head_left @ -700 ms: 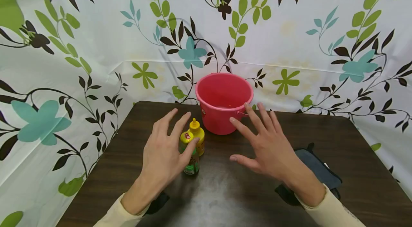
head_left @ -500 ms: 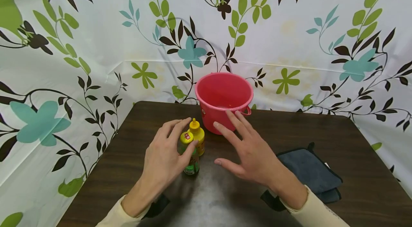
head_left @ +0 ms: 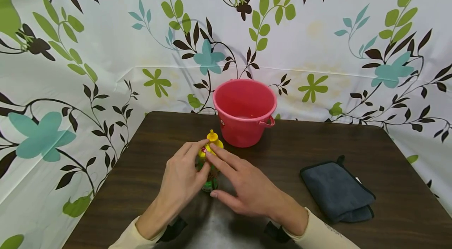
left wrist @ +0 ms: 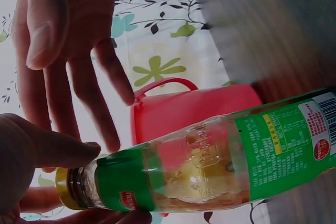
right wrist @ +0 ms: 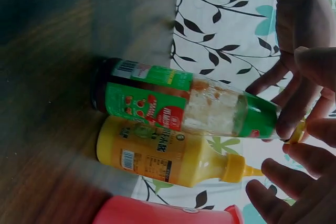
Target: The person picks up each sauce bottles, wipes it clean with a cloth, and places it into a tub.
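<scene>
Head view: my left hand (head_left: 181, 172) is curled round the thin neck of a glass bottle (head_left: 212, 185) with green labels. The bottle stands up on the dark brown table (head_left: 282, 154), in front of me, just to the right of that hand. My thumb is on the near side of the neck, and my fingers go round the far side. The bottle's yellow cap (head_left: 203, 154) (it has a little red mark on top) sits between my two hands.

My right hand (head_left: 247, 188) is wide open. Its fingers are long and nearly straight, the thumb is spread away from them, and it is not gripping anything. Its fingertips reach in beside the cap from the right, but I can't tell if any of them touch it.

Behind the glass bottle, a bit to the right, is a yellow squeeze bottle (right wrist: 157, 150) with a pointy top. It stands close by; I can't tell if the two bottles touch. Past it is a pink bucket (head_left: 243, 133), with its handle (head_left: 268, 123) sticking out on the right. Well apart from my hands, on the right, lies a folded grey cloth (head_left: 335, 190) with black edges. At the back is a white sheet (head_left: 116, 25) with leaves, flowers and birds.
</scene>
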A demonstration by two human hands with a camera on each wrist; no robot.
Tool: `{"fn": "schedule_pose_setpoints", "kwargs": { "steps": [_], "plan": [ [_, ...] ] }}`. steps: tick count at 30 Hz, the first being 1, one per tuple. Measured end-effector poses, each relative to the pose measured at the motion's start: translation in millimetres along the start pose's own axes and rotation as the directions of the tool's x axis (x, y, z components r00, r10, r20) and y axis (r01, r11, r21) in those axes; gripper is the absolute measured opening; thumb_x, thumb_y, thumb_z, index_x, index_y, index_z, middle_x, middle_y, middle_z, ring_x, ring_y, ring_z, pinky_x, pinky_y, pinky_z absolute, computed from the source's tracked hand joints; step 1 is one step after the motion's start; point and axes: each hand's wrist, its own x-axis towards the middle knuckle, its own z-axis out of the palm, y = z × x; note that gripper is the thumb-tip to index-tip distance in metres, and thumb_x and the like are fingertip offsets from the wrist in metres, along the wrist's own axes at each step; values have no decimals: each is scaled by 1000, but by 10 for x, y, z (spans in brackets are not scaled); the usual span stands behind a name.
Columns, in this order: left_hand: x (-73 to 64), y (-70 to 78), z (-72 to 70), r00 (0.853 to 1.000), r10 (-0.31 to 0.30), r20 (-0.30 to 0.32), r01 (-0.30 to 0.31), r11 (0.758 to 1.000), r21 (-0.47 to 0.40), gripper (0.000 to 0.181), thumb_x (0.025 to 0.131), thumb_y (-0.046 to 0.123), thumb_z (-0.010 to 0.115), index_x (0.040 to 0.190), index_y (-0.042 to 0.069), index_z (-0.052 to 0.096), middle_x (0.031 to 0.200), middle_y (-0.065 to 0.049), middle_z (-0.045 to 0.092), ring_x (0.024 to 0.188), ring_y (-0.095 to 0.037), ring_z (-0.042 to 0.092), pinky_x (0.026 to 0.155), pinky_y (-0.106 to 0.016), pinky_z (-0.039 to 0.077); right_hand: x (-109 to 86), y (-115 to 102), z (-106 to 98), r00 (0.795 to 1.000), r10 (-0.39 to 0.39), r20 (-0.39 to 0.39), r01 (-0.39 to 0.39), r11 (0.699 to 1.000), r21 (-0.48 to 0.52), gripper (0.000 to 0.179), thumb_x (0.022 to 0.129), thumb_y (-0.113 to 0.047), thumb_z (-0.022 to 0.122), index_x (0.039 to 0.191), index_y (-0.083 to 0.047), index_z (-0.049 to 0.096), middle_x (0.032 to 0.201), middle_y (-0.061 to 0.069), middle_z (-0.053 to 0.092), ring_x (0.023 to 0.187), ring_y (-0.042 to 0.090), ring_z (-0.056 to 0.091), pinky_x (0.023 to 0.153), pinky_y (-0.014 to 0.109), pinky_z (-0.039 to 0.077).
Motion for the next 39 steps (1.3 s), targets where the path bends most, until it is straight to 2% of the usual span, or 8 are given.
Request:
{"fn": "schedule_pose_setpoints", "kwargs": {
  "steps": [3, 8, 17, 25, 31, 35, 39],
  "plan": [
    [3, 1, 3, 1000, -15, 9, 15, 1000, -16, 45, 81, 2, 85, 125, 2, 74, 105, -15, 76, 70, -18, 64, 60, -32, 57, -4, -3, 8, 999, 25, 31, -26, 1000, 10, 94, 94, -42, 78, 170, -27, 25, 179, -8, 20, 162, 15, 32, 119, 46, 49],
    [-3, 2, -9, 999, -39, -3, 39, 997, -62, 42, 82, 0, 83, 123, 3, 76, 105, -13, 77, 72, -16, 68, 61, -29, 58, -6, 2, 12, 997, 51, 56, -53, 998, 28, 95, 94, -41, 78, 170, -31, 22, 178, -11, 18, 162, 14, 32, 119, 47, 49],
    [5, 1, 12, 999, 10, -39, -13, 997, -74, 38, 83, 0, 82, 120, 3, 77, 107, -13, 80, 86, -22, 78, 66, -38, 64, -23, 8, -10, 995, 71, 71, -72, 997, 18, 95, 94, -42, 77, 170, -34, 20, 178, -13, 18, 161, 13, 32, 118, 49, 50],
    [47, 90, 56, 998, 41, -53, -46, 993, -107, 36, 84, 2, 83, 120, 2, 77, 106, -12, 79, 86, -19, 77, 68, -33, 65, -105, 25, -85, 999, 16, -32, -17, 1000, -20, 91, 94, -39, 79, 169, -26, 30, 177, -7, 26, 158, 13, 39, 116, 48, 51],
    [80, 213, 115, 994, 96, -50, -102, 987, -127, 36, 84, 4, 83, 119, 2, 78, 109, -10, 80, 94, -21, 78, 79, -37, 66, -247, 81, -158, 989, -64, -136, 49, 992, -114, 87, 92, -37, 81, 165, -17, 39, 172, 4, 39, 149, 20, 51, 107, 47, 57],
    [111, 317, 174, 990, 134, -32, -137, 977, -161, 37, 84, 6, 84, 120, 2, 77, 110, -10, 80, 96, -21, 78, 83, -35, 66, -375, 120, -222, 982, -66, -178, 42, 990, -137, 82, 94, -39, 79, 163, -16, 42, 170, 6, 43, 146, 20, 54, 106, 47, 58],
    [151, 432, 253, 985, 175, -11, -173, 964, -201, 38, 85, 8, 84, 121, 2, 77, 109, -9, 80, 95, -19, 77, 84, -33, 66, -528, 139, -284, 976, -37, -214, 3, 987, -158, 76, 97, -42, 75, 162, -16, 44, 168, 7, 45, 144, 20, 56, 105, 48, 57]
  ]
}}
